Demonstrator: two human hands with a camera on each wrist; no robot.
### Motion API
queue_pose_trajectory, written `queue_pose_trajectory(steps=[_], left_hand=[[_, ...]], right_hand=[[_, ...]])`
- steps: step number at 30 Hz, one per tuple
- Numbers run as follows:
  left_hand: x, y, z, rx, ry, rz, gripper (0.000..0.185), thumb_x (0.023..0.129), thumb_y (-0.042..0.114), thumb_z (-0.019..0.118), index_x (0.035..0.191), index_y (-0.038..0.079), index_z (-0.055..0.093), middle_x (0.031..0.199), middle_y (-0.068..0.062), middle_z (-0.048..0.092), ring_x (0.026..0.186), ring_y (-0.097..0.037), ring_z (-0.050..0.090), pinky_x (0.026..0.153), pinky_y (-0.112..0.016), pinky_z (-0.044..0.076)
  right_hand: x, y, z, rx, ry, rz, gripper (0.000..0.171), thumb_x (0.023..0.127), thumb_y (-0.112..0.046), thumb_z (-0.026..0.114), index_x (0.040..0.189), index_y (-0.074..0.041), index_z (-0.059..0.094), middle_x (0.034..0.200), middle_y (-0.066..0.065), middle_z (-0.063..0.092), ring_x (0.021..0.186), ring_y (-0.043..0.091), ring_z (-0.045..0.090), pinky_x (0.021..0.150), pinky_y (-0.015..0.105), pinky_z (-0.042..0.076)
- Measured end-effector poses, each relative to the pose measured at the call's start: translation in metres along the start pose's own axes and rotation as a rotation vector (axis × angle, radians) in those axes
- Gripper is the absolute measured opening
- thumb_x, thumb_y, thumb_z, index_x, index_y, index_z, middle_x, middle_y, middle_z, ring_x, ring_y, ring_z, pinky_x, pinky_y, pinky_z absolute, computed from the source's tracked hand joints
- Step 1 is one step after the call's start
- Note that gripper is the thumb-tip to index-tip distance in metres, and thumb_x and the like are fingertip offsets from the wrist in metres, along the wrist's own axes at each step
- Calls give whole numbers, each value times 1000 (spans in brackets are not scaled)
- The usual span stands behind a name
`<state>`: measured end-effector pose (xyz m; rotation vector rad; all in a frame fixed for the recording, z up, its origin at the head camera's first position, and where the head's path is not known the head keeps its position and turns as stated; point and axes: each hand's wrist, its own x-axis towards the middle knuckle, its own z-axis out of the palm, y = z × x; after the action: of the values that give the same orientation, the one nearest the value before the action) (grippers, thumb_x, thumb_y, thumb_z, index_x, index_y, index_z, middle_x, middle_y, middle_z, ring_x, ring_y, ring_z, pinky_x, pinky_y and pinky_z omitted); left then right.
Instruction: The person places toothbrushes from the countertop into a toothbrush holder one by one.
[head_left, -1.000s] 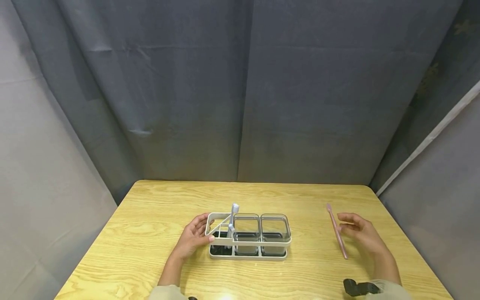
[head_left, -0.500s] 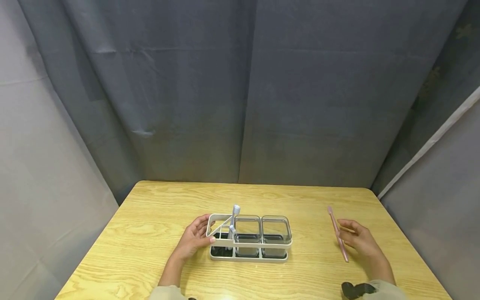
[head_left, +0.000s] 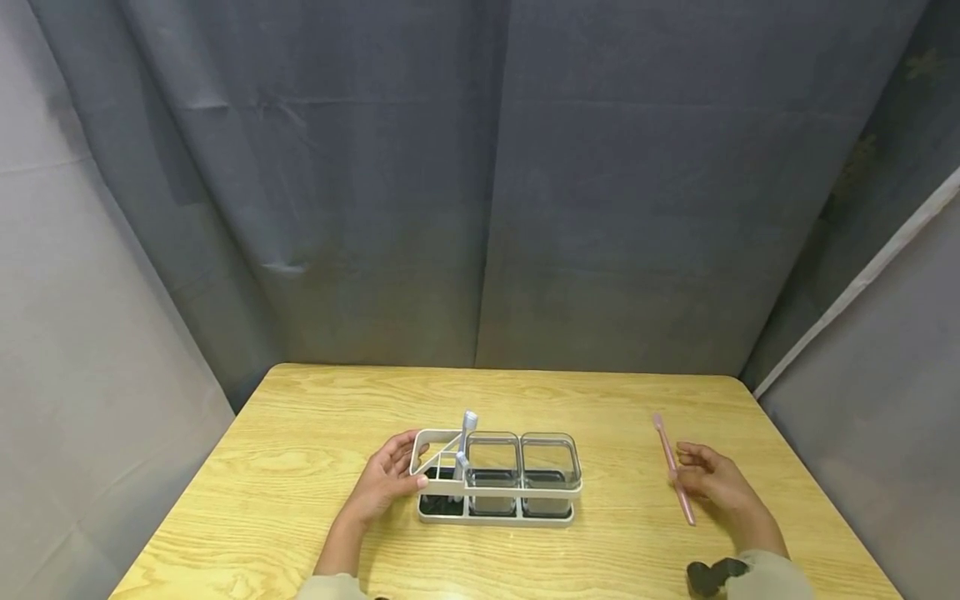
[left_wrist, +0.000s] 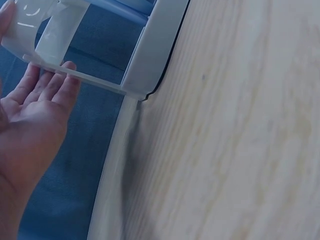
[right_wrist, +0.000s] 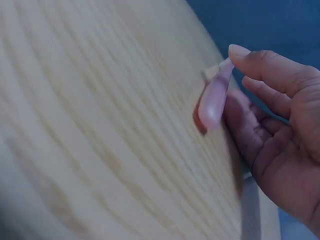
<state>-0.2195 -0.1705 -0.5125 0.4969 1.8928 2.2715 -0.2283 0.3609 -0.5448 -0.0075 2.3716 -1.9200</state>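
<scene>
At the left end of a white holder rack point(head_left: 517, 521) my left hand point(head_left: 381, 483) grips the upper rail, thumb in front and fingers behind. Pale blue slender sticks with thicker tops point(head_left: 469, 421) stand in the rack's left section; their exact kind is hard to tell. Two clear square cups point(head_left: 550, 454) fill its other sections. On the right, a pink toothbrush point(head_left: 683, 500) lies on the table. The thumb and fingers of my right hand point(head_left: 720, 483) pinch its handle around the middle; the right wrist view shows the pink handle end point(right_wrist: 214, 102) low against the wood.
The wooden table point(head_left: 337, 400) reaches back to a dark grey curtain point(head_left: 375, 250). Light grey cloth hangs on both sides point(head_left: 90, 375). A black strap piece point(head_left: 716, 575) sits at my right wrist.
My right hand has shifted slightly left, from beside the toothbrush onto its handle. The rack, the toothbrush and my left hand stay in place.
</scene>
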Motion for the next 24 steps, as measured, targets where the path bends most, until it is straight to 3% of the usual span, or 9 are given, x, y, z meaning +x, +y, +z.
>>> queue_pose_trajectory(steps=[5,11,18,21,24], left_hand=[[1,0,-1,10,-8,-7,74,73,-7,71,136,-6,33,139,-26,35,129,-37,32,104,-26,31],[2,-1,-3,18,-9,-18,74,74,-8,70,137,-7,32,140,-25,35,130,-37,32,104,-27,30],[2,-1,-3,8,-7,-9,74,73,-8,70,137,-7,32,140,-26,35,130,-37,32,104,-27,31],[1,-1,-3,7,-8,-15,74,73,-9,70,137,-7,32,140,-26,35,130,-37,32,104,-26,31],[2,0,-2,5,-9,-18,74,73,-9,70,137,-7,32,140,-26,34,130,-37,32,104,-26,31]], right_hand=[[4,5,-4,54,-23,36,75,81,1,66,139,16,20,115,26,33,84,13,53,74,29,54],[9,0,-1,15,-36,113,73,80,0,68,137,17,25,114,21,28,88,20,48,75,29,54],[11,-5,2,-164,-11,83,63,78,2,67,131,19,36,107,24,37,81,21,47,64,28,53],[11,-6,3,-153,-17,91,61,77,5,66,129,20,36,103,22,38,78,21,47,63,28,53],[10,-8,5,-48,-40,116,59,77,11,61,128,22,33,97,20,41,77,22,48,64,29,54]])
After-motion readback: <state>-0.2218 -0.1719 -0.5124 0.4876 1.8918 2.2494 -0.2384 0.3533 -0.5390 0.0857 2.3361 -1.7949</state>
